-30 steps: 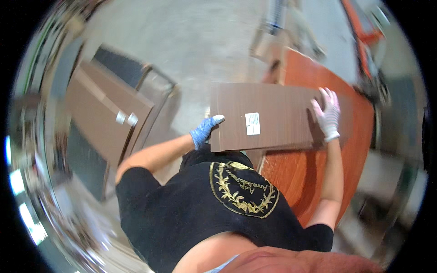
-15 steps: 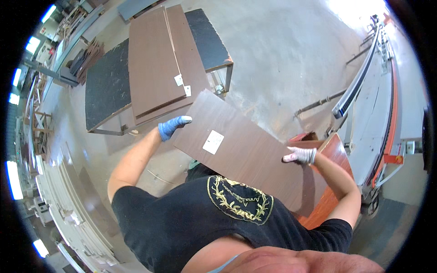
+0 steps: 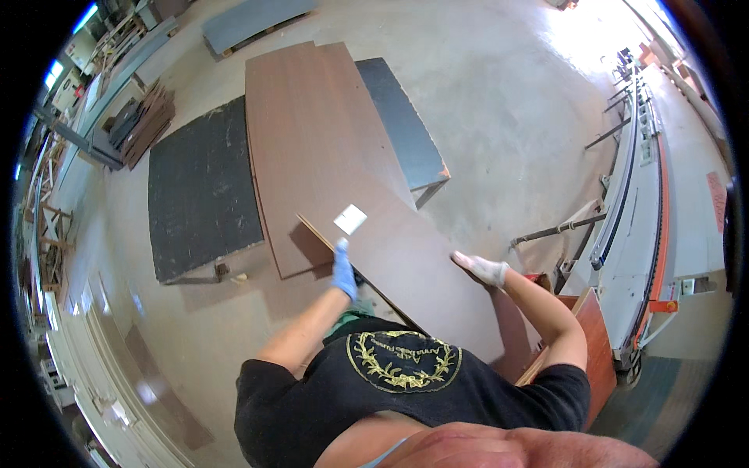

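Note:
A long brown wood-look panel (image 3: 413, 253) with a white label (image 3: 350, 219) slants across in front of me. My left hand (image 3: 342, 273), in a blue glove, closes on the panel's near edge just below the label. In a pale glove, my right hand (image 3: 482, 269) grips its far edge further right; the fingers beneath are hidden. The panel's far end overlaps a stack of similar brown panels (image 3: 312, 117), which lies across a black-topped table (image 3: 204, 179).
Close on my right stands a reddish-brown wooden board (image 3: 597, 343). Beyond it runs a long machine (image 3: 644, 226) with an orange strip and a protruding bar (image 3: 558, 229). Pale boards (image 3: 101, 366) lie at left; a grey panel (image 3: 253, 22) rests at the back.
The panel's far end has swung over the stack and covers its labels. My left hand has moved right and nearer me along the panel's edge; my right hand has shifted slightly left.

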`<control>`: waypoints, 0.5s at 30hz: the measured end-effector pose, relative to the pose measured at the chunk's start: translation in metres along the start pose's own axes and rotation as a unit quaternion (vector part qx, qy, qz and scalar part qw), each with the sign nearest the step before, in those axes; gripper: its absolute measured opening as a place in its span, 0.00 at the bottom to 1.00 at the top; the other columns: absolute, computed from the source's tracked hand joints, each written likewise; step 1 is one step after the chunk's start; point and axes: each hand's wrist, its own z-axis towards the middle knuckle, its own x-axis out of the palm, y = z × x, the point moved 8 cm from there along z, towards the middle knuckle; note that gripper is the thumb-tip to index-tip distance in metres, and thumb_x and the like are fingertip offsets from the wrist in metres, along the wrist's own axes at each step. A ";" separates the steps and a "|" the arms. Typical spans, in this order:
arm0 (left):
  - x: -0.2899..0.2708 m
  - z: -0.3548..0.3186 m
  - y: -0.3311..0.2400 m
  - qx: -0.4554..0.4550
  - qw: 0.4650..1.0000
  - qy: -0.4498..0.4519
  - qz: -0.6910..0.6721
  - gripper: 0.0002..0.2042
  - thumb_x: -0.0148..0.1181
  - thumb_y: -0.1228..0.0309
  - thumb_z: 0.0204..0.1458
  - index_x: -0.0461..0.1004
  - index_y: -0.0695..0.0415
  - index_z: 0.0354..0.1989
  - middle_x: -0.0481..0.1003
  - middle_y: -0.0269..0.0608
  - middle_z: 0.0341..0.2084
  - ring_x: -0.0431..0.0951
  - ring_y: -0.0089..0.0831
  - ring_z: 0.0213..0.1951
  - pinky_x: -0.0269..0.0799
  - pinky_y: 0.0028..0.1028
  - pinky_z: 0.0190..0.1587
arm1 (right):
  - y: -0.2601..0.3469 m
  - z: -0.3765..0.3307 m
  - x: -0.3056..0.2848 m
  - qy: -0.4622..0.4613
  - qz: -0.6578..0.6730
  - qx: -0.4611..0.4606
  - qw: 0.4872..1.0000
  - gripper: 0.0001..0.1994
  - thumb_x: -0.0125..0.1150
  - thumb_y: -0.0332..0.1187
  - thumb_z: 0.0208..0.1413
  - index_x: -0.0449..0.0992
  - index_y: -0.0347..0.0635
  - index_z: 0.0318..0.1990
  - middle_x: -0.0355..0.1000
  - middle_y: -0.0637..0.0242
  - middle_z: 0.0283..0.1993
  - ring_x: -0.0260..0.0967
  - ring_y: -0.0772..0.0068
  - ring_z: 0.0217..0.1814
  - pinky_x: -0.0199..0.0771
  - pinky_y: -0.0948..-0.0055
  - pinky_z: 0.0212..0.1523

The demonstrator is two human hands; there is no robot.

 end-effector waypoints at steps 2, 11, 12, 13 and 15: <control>0.003 0.036 -0.075 0.017 1.000 0.012 0.013 0.35 0.45 0.38 0.44 0.62 0.52 0.55 0.66 0.42 0.51 0.67 0.39 0.50 0.62 0.41 0.53 | 0.051 0.037 -0.001 0.023 -0.003 0.009 1.000 0.30 0.34 0.53 0.60 0.61 0.34 0.57 0.63 0.62 0.57 0.60 0.69 0.57 0.55 0.73 0.59; -0.001 0.096 -0.279 0.225 0.561 -0.197 0.772 0.45 0.58 0.45 0.43 0.41 0.51 0.65 0.38 0.57 0.64 0.38 0.56 0.64 0.41 0.48 0.63 | 0.098 0.160 -0.001 -0.192 -0.109 -0.090 0.971 0.30 0.51 0.52 0.52 0.59 0.45 0.59 0.56 0.55 0.61 0.54 0.54 0.63 0.56 0.64 0.60; 0.010 0.087 -0.255 0.238 0.439 -0.217 0.839 0.44 0.54 0.41 0.43 0.42 0.48 0.65 0.38 0.55 0.64 0.38 0.61 0.63 0.44 0.47 0.63 | 0.064 0.138 0.002 -0.247 -0.106 -0.108 0.957 0.30 0.51 0.52 0.52 0.60 0.44 0.58 0.58 0.54 0.60 0.54 0.54 0.62 0.56 0.64 0.60; 0.012 0.080 -0.241 0.250 0.402 -0.237 0.848 0.41 0.50 0.41 0.46 0.44 0.48 0.65 0.38 0.53 0.64 0.39 0.59 0.64 0.41 0.47 0.63 | 0.030 0.116 0.006 -0.302 -0.109 -0.124 0.939 0.30 0.52 0.51 0.52 0.61 0.42 0.58 0.59 0.54 0.59 0.55 0.54 0.62 0.55 0.64 0.60; 0.016 0.078 -0.234 0.296 0.316 -0.248 0.867 0.37 0.46 0.42 0.49 0.46 0.47 0.65 0.42 0.52 0.64 0.42 0.55 0.64 0.39 0.45 0.63 | -0.060 0.056 0.019 -0.371 0.011 -0.091 0.924 0.29 0.52 0.50 0.51 0.62 0.39 0.56 0.62 0.49 0.56 0.58 0.53 0.59 0.59 0.63 0.57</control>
